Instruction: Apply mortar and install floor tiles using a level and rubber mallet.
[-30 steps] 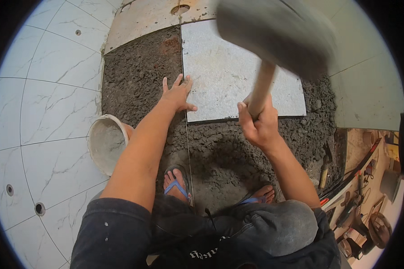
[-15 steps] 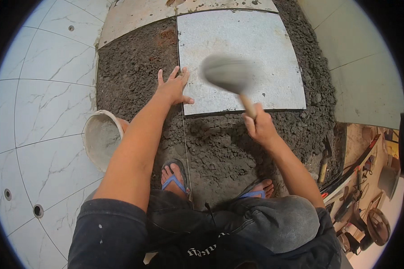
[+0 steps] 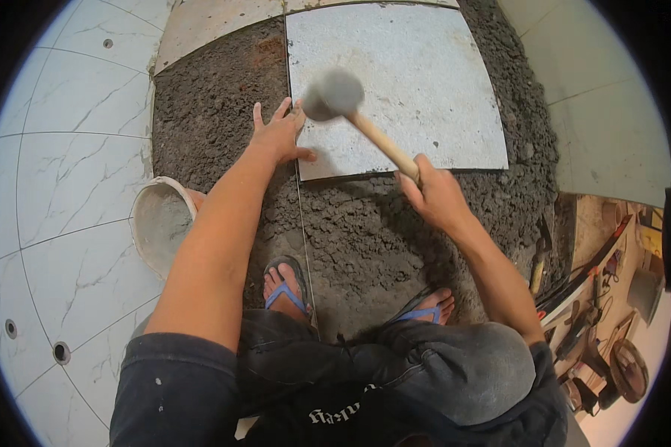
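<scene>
My right hand [image 3: 432,195] grips the light wooden handle of a rubber mallet [image 3: 376,141]. The mallet's grey head, a little blurred, is over the left part of a whitish square tile [image 3: 417,82]; I cannot tell whether it touches. This tile lies on a bed of dark, crumbly mortar [image 3: 358,238]. At the tile's left edge my left hand [image 3: 278,138] is spread open, with its thumb and fingertips at the tile's rim. A taut string line [image 3: 303,246] runs from that edge toward my feet.
A bucket [image 3: 153,231] with grey residue stands by my left forearm. White veined tiles [image 3: 82,179] with round drain holes cover the left side. A wooden-handled tool [image 3: 538,272] lies at the right, near a clutter of tools [image 3: 596,328]. More tile [image 3: 224,26] lies at the far end.
The mallet head has swung left across the tile toward my left hand. My right hand has shifted slightly, and my left hand stays at the tile edge. The view has moved slightly.
</scene>
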Demonstrator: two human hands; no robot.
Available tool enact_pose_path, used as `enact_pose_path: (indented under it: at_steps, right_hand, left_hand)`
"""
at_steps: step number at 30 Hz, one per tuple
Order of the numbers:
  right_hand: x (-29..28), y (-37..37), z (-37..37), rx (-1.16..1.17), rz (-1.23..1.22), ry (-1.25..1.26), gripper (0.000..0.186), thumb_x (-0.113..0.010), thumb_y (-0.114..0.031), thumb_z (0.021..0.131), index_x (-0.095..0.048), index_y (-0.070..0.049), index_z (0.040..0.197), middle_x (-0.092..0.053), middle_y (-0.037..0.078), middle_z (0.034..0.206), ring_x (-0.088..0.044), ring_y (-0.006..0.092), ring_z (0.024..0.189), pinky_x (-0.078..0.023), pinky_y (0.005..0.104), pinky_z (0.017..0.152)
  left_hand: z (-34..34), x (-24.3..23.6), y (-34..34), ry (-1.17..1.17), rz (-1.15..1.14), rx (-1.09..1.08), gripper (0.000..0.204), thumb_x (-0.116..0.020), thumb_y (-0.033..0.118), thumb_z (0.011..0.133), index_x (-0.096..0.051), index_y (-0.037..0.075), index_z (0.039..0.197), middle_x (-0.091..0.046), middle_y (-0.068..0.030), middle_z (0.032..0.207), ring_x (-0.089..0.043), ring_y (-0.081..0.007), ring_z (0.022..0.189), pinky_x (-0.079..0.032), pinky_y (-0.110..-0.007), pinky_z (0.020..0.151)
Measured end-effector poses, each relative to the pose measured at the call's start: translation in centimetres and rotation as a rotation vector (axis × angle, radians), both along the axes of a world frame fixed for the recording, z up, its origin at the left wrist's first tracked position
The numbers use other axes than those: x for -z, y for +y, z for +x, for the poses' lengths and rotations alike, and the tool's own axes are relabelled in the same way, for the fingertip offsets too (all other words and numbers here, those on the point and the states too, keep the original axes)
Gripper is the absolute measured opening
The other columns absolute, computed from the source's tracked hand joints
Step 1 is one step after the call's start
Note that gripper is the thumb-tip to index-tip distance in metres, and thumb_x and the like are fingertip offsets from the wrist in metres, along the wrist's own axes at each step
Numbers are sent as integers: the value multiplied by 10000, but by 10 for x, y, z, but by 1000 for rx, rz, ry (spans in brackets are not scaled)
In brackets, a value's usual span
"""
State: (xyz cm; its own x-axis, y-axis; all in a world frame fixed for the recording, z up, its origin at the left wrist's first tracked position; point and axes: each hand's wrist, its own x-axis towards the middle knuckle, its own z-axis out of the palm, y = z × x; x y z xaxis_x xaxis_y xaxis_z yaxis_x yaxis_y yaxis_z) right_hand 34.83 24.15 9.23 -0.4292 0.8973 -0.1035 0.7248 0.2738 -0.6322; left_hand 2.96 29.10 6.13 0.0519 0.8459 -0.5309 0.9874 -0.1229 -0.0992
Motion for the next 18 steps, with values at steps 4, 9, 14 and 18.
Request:
enact_pose_path:
  at_steps: [4, 9, 14, 18]
  right_hand:
    - [5, -6, 7, 49, 71, 439, 320, -634, -317, 985, -500, -29, 948, -628, 211, 666, -647, 388, 584, -490, 450, 529]
    - [15, -3, 7, -106, 1, -363, 248, -620, -243, 968, -491, -32, 967, -636, 208, 686, -664, 382, 601, -500, 446, 534]
    - [21, -6, 12, -30, 109, 250, 201, -648, -166, 932, -498, -37, 964, -638, 193, 689, -674, 386, 631, -521, 435, 553]
    - [30, -3, 8, -84, 211, 355, 210, -675, -126, 896, -500, -30, 962, -624, 203, 678, -655, 417, 639, -517, 447, 555]
  left_hand:
    - [1, -2, 2, 40, 25, 14, 1161, -749, 665, 751, -160, 179, 1626, -130, 14, 1702, -75, -192, 1570, 14, -686, 1210]
    - [2, -4, 2, 42, -30, 4, 1172, -749, 673, 742, -153, 185, 1627, -133, 16, 1701, -76, -186, 1569, 8, -678, 1215]
    - [6, -2, -1, 42, -24, -10, 1172, -766, 663, 731, -171, 192, 1624, -138, 17, 1700, -87, -181, 1568, -4, -664, 1224]
    - [3, -3, 0, 45, 7, -20, 1179, -791, 645, 711, -199, 180, 1618, -191, 5, 1689, -112, -175, 1564, -10, -679, 1217]
